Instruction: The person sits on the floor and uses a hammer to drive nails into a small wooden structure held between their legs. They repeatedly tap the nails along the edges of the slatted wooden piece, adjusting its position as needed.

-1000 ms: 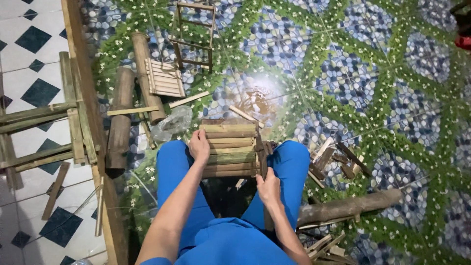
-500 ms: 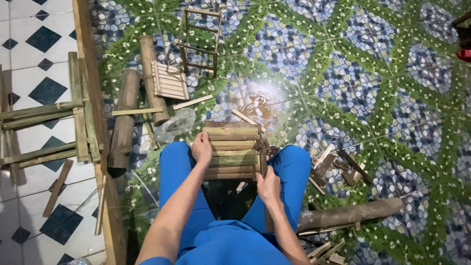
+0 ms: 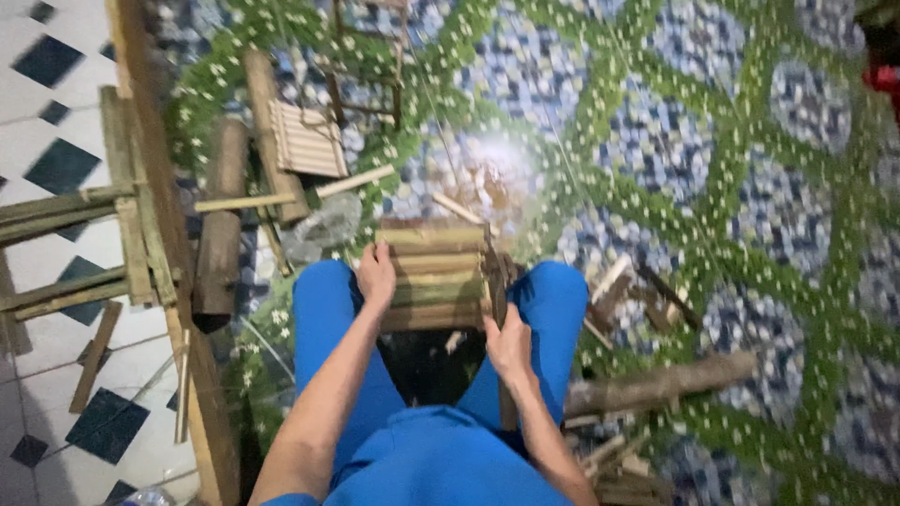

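Right hand [image 3: 511, 345] drawn back a little from the small slatted wooden panel [image 3: 433, 275] towards the body, left hand [image 3: 376, 276] shifted slightly along its left edge, view nudged.

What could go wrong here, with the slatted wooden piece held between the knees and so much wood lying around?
1. The slatted wooden piece rests only between the knees, steadied by the left hand; it might slip or tip.
2. The right hand grips a dark tool close to the leg; what kind is unclear, but a slip may hurt.
3. The log and wood scraps beside the legs could trip someone.
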